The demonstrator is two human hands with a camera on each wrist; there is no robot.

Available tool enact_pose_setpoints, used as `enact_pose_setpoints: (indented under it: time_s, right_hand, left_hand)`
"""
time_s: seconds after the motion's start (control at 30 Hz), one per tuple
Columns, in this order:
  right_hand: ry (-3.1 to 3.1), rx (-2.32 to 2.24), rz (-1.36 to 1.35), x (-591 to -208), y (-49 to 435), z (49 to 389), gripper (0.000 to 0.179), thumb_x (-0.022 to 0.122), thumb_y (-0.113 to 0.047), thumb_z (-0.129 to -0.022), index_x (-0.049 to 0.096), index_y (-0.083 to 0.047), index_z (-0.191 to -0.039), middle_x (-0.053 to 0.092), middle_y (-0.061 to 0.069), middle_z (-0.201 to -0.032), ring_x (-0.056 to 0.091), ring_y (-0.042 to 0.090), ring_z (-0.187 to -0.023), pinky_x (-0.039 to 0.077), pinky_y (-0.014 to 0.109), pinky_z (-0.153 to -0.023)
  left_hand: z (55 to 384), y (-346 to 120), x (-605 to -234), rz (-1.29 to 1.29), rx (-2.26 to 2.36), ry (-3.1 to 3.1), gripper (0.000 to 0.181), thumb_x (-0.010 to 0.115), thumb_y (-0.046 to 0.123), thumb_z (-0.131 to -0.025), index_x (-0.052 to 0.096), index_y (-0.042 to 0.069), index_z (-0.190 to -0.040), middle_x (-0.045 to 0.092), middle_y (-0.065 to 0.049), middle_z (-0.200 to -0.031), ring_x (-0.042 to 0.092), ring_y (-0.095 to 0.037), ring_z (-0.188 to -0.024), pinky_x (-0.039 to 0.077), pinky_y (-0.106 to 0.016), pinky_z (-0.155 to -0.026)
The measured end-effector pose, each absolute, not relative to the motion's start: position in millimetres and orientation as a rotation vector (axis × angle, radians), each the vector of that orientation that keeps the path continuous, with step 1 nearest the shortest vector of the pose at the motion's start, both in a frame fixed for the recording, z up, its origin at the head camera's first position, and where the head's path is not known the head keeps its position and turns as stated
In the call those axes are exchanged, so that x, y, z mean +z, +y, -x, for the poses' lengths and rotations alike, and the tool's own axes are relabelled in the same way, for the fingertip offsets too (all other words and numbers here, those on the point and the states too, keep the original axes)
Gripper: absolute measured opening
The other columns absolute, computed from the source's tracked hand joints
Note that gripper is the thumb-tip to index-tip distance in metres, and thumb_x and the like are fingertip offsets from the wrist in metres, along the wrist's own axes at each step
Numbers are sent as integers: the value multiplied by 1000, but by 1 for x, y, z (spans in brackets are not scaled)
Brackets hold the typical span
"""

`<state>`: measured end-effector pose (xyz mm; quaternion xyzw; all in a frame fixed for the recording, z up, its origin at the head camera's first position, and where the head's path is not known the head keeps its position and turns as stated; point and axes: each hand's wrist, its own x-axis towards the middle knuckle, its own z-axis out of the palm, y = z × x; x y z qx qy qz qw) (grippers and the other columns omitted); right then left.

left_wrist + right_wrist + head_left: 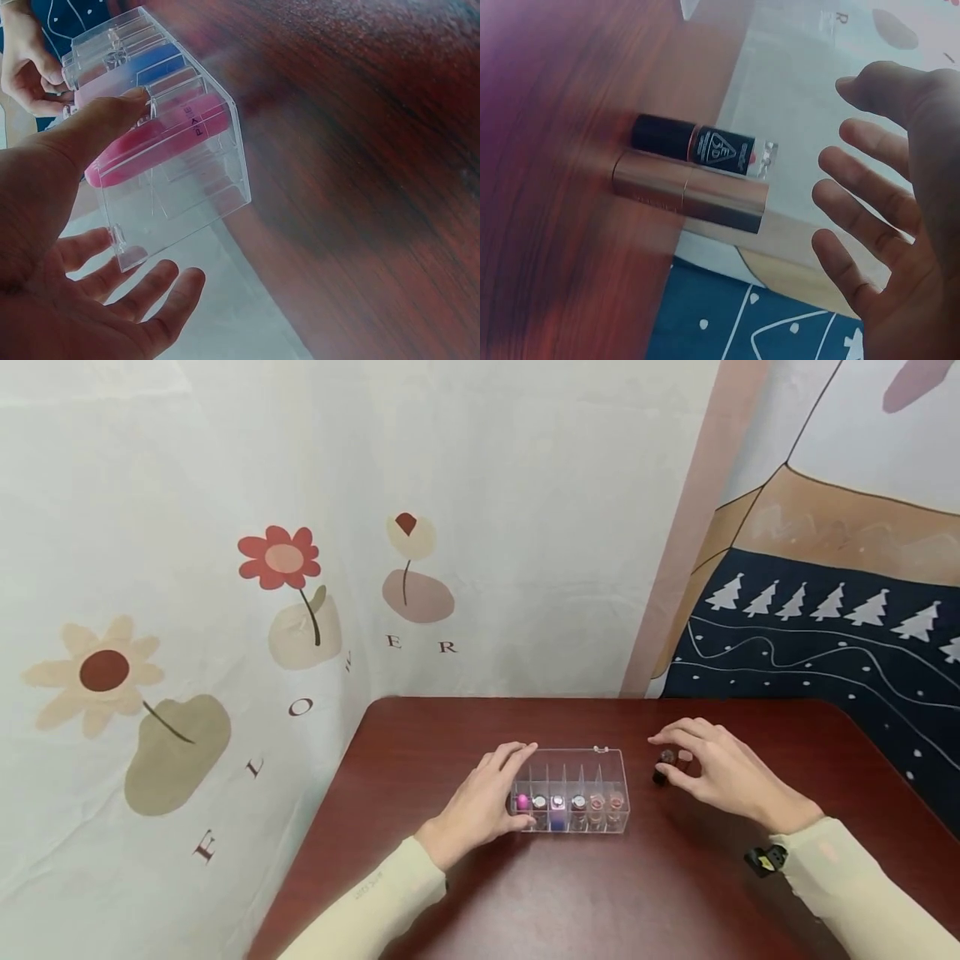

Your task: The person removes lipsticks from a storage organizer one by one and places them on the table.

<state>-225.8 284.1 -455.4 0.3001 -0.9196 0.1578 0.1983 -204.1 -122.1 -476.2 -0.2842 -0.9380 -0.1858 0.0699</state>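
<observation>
A clear divided plastic box point(625, 797) stands on the table, its row of compartments holding several lipstick-like tubes. At its left end, my left hand point(480, 793) grips the box, thumb on the front and fingers over the back. In the left wrist view, a bright pink tube point(161, 142) and a pink-and-blue tube point(154, 67) show near the thumb. To the right of the box, a black lipstick tube point(731, 154) and a rose-gold lipstick tube point(694, 193) stand side by side. Around them hovers my right hand point(720, 777), fingers spread and apart from both tubes.
The dark red wooden table point(570, 893) reaches back to a pale printed curtain point(525, 568). A blue cloth with white trees point(817, 643) hangs at the right. A black wrist device point(767, 860) is on my right wrist.
</observation>
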Motion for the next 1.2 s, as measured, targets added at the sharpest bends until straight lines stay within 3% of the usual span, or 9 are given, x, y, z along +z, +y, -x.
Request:
enact_pose_setpoints:
  time_s: [0.2,0.33,0.5,0.77,0.97,1.2]
  right_hand:
    - [-2522,413,-896,-454,278,222,41,99,-21,-91,85,-21,-130,81,-4,-128,65,9,-101,59,44,-88]
    - [-2491,411,-941,-456,270,220,40,99,-24,-91,85,-21,-129,81,-5,-128,66,9,-106,59,43,-88]
    - [-2473,413,-977,-456,266,216,42,99,-25,-90,84,-21,-130,80,-4,-129,72,15,-114,61,47,-92]
    - [-2430,410,-1061,-457,258,212,47,100,-29,-88,84,-20,-131,78,-4,-134,66,9,-107,58,41,-92]
    - [-2420,385,-1121,-458,251,208,54,102,-37,-85,83,-21,-133,78,-2,-135,73,17,-119,61,42,-94]
    - [-2484,370,-1126,-461,241,205,56,101,-43,-87,84,-20,-136,78,-3,-137,72,19,-123,63,47,-99]
  left_hand:
    - [205,-121,-475,855,-567,-2817,118,110,33,-83,43,15,-179,56,-12,-171,66,-40,-141,64,-53,-117]
    - [205,-124,-476,851,-565,-2805,118,111,33,-82,45,15,-178,57,-13,-170,67,-41,-141,64,-54,-118]
    - [205,-123,-476,857,-532,-2812,120,110,36,-82,43,15,-179,56,-13,-171,67,-39,-141,64,-53,-119]
    - [205,-122,-478,881,-558,-2786,119,111,31,-82,43,14,-179,57,-15,-170,67,-42,-140,63,-57,-120]
    - [210,-125,-487,938,-593,-2718,124,110,32,-82,38,18,-182,55,-15,-170,67,-42,-137,65,-58,-114]
    - [206,-122,-477,871,-585,-2793,118,111,27,-81,45,11,-178,56,-16,-170,66,-44,-141,63,-58,-119]
